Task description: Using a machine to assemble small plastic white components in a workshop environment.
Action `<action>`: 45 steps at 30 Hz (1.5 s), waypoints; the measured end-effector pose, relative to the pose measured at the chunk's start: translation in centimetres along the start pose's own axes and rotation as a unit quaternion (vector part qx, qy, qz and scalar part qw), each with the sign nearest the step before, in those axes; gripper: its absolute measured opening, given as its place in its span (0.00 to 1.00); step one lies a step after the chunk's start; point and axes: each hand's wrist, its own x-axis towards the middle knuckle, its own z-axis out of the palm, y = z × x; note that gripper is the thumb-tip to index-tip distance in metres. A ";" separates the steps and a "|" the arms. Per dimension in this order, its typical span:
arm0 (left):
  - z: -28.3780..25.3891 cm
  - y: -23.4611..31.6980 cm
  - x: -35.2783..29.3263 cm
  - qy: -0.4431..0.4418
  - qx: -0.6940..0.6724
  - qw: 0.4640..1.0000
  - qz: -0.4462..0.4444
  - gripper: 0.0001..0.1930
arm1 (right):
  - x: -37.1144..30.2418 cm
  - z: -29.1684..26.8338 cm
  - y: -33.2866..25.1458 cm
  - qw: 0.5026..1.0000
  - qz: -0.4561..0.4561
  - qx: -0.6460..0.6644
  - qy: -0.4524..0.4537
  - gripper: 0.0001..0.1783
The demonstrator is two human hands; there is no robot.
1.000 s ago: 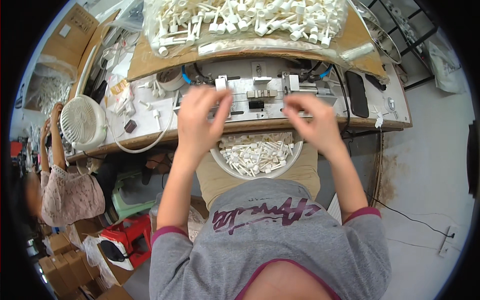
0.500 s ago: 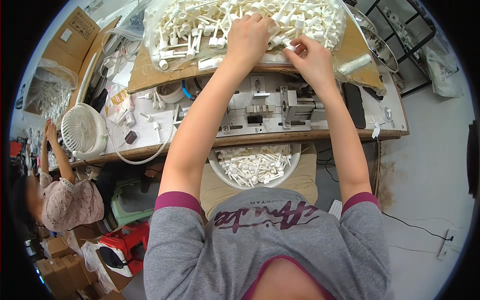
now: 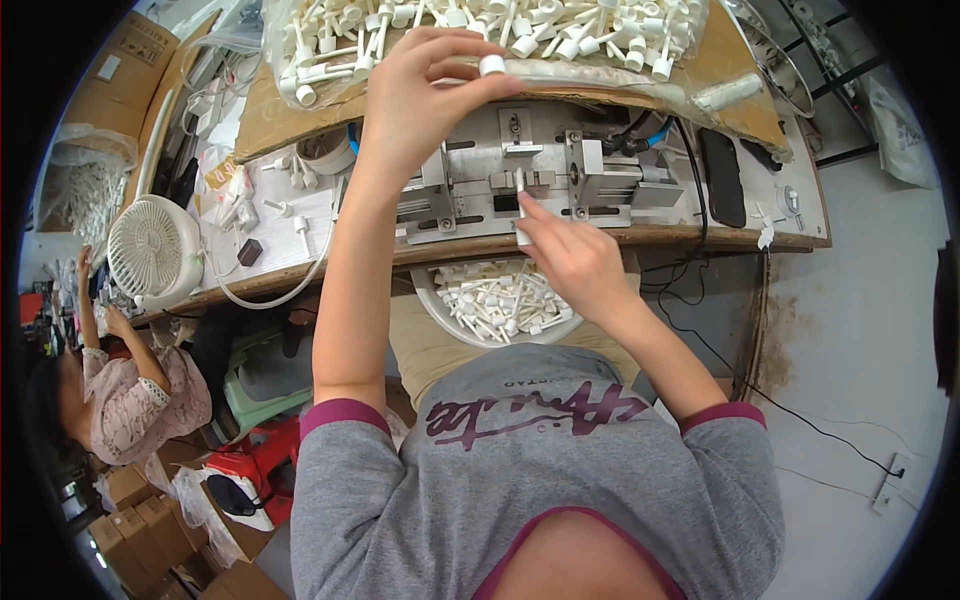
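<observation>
My left hand (image 3: 425, 95) is raised at the near edge of the pile, its thumb and fingers closed on a white plastic stem part; the part's round cap end (image 3: 492, 65) shows at the fingertips. Lower down, my right hand (image 3: 580, 260) pinches another white plastic stem part (image 3: 521, 208), which points away from me over the middle of a metal clamping fixture (image 3: 590, 165). Whether its tip touches the fixture I cannot tell. Beyond my hands, a heap of similar white parts (image 3: 570, 25) lies on clear plastic over a cardboard sheet (image 3: 262, 130).
A bowl (image 3: 428, 303) of white parts rests at my lap below the bench edge. Left on the bench are a white fan (image 3: 150, 252), a hose and loose parts; right, a dark phone (image 3: 722, 178) and black cables. A co-worker (image 3: 150, 395) sits at far left.
My right hand has come down from the pile to the fixture with a white stem part. My left hand has moved left and slightly nearer, now showing a part in its fingertips.
</observation>
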 end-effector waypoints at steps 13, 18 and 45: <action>0.4 1.3 -7.7 0.049 -0.027 0.998 -0.034 0.18 | 2.1 1.5 0.0 0.989 0.014 -0.108 -0.105 0.13; 0.8 1.1 -8.7 0.052 -0.001 0.999 -0.008 0.19 | 2.9 0.7 -0.3 0.985 0.019 -0.094 -0.143 0.13; 5.6 -2.3 -12.4 -0.108 0.354 0.926 0.073 0.14 | 12.3 -4.0 6.8 0.987 0.135 0.087 0.018 0.13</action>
